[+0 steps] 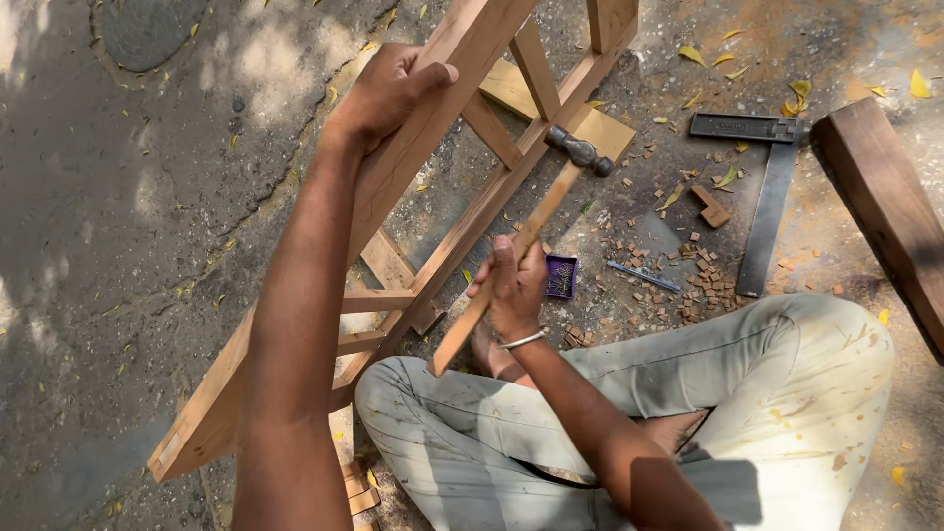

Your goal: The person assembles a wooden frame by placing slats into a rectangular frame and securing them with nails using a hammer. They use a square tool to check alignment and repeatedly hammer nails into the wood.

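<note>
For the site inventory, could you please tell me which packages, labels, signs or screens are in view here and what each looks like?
Small box: on the ground beside the right hand that grips the hammer; square, open-topped, purple, holding thin metal pieces, probably nails.
No labels, signs or screens show.

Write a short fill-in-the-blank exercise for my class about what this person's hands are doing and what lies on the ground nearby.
1. The right hand grips a ____ by its wooden handle.
2. The left hand rests on the top rail of the ____ frame.
3. The steel try square lies on the ____.

Missing words: hammer; wooden; ground
</note>
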Tool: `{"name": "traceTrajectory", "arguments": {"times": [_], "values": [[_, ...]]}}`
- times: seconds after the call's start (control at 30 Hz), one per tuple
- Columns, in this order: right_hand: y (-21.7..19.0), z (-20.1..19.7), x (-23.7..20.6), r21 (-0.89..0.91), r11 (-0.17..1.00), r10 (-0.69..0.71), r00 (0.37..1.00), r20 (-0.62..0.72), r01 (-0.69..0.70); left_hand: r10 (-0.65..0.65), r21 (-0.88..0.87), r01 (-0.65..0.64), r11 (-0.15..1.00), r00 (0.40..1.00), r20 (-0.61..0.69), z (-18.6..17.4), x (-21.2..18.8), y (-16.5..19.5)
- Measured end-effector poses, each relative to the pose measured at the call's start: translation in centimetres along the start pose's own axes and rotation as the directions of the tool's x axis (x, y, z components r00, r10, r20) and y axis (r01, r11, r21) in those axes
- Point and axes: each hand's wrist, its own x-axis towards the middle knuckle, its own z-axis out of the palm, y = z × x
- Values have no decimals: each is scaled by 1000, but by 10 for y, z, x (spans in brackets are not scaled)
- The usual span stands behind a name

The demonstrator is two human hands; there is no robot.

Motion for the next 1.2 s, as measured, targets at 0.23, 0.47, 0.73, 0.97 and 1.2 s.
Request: {"name": "traceTrajectory", "arguments": {"times": [0.23,0.47,0.73,0.97,1.2], "values": [[39,75,20,76,991,-95,987,-132,106,151,32,-151,988,989,1,-2,4,-14],[47,88,19,11,997,-72,989,-127,74,135,110,-133,985,991,-12,-3,3,-14],[52,95,16,-7,995,-96,979,-180,96,220,39,-219,975,975,-19,-2,1,-15],[51,100,17,-205,978,-78,982,-172,42,209,50,-207,977,978,-27,-1,0,-14],[46,107,11,-177,971,-186,971,-148,159,201,61,-200,978,980,-10,-2,3,-19]]}}
